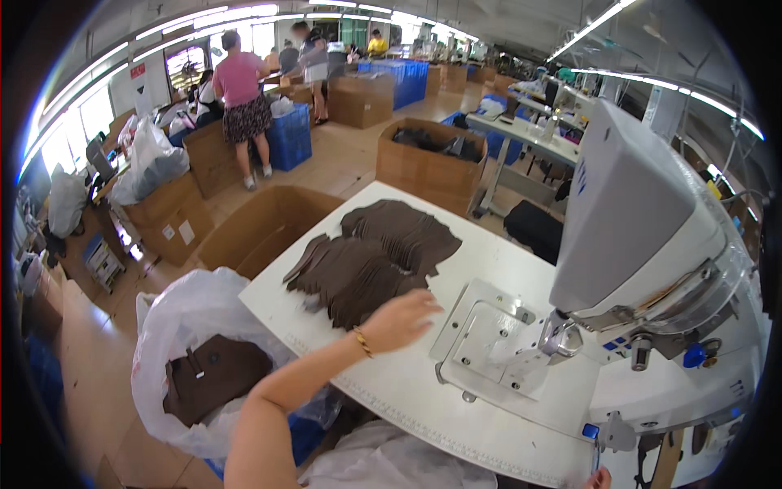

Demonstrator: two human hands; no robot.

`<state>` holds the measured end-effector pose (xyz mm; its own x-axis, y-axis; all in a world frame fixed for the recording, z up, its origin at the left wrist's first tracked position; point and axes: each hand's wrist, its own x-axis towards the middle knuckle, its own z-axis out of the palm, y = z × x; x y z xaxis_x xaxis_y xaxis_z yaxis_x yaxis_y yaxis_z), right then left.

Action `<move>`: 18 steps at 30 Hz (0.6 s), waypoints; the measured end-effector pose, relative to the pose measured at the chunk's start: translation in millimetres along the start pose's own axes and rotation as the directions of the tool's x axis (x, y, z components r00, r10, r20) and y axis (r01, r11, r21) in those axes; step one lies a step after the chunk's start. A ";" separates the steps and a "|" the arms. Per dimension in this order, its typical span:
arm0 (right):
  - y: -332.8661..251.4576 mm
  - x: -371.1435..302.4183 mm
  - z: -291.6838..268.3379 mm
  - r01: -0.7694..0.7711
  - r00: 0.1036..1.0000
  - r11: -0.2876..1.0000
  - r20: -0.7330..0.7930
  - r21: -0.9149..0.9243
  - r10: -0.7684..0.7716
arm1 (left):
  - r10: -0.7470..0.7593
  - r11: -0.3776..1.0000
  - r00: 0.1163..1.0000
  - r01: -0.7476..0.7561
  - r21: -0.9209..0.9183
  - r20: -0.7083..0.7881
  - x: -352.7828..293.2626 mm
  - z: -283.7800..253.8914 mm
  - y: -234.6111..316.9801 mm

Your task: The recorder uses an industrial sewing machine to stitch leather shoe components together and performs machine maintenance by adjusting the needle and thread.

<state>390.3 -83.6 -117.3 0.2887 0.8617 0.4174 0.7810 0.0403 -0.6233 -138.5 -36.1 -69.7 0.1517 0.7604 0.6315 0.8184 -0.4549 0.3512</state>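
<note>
My left hand [401, 319], with a gold bracelet at the wrist, reaches over the white sewing table between a pile of brown fabric pieces [366, 265] and the machine's metal plate [481, 334]. Its fingers are stretched out and hold nothing. The fabric pieces lie fanned in two overlapping stacks. Only fingertips of my right hand [599, 479] show at the lower right edge, closed by a thin upright part below the table's front edge. What they grip is too small to make out. The sewing machine's grey head [627, 220] overhangs the table on the right.
Left of the table stands a white plastic bag [151, 383] with a brown fabric piece [216, 375] in it. Behind it is an open cardboard box [269, 216]. Another box [423, 171] holds dark pieces. A person in a pink top [238, 81] stands at the far left.
</note>
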 end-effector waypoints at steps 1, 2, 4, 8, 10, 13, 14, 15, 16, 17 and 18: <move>33.5 -4.0 -10.0 0.036 0.984 0.959 -0.157 -0.282 -0.083 | 0.118 0.992 0.993 -0.117 0.037 -0.031 8.8 14.3 6.2; 68.6 -13.7 -23.6 -0.086 0.963 0.986 -0.264 -0.143 0.046 | 0.121 0.992 0.993 -0.120 0.036 -0.008 15.6 26.1 11.1; 138.8 -39.0 -34.4 -0.158 0.795 0.893 -0.591 -0.421 -0.138 | 0.106 0.994 0.987 -0.101 -0.046 0.119 25.5 46.9 20.4; 243.3 -140.8 -40.4 -0.348 0.918 0.619 -0.391 -0.704 0.071 | 0.316 0.925 0.935 -0.342 -0.168 -0.164 40.0 69.1 35.8; 268.9 -185.6 -26.0 -0.544 0.708 0.481 -0.070 -0.688 0.703 | 0.328 0.921 0.932 -0.352 -0.167 -0.156 43.8 75.1 44.6; 281.0 -218.4 -7.1 -0.520 0.682 0.506 0.023 -0.688 0.731 | 0.342 0.903 0.912 -0.386 -0.190 -0.228 44.1 82.9 55.8; 279.4 -220.8 -3.9 -0.516 0.688 0.523 0.036 -0.678 0.725 | 0.338 0.889 0.896 -0.405 -0.216 -0.288 42.3 84.8 58.1; 275.6 -219.2 -3.0 -0.513 0.692 0.538 0.050 -0.669 0.720 | 0.350 0.893 0.904 -0.401 -0.205 -0.245 39.7 86.4 59.3; 269.9 -216.5 -3.5 -0.512 0.700 0.555 0.055 -0.656 0.712 | 0.341 0.896 0.907 -0.393 -0.207 -0.246 36.5 88.4 60.2; 262.8 -212.3 -4.3 -0.515 0.712 0.572 0.054 -0.639 0.701 | 0.333 0.888 0.893 -0.405 -0.220 -0.302 33.2 90.2 60.3; 254.4 -208.7 -5.9 -0.514 0.733 0.601 0.050 -0.612 0.678 | 0.329 0.899 0.910 -0.383 -0.211 -0.252 29.9 91.9 59.9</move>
<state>532.0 -256.1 -359.1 0.7135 0.6843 -0.1503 0.6598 -0.7284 -0.1845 -34.0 2.0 -93.3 0.2671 0.4256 0.8646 0.5607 -0.7983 0.2198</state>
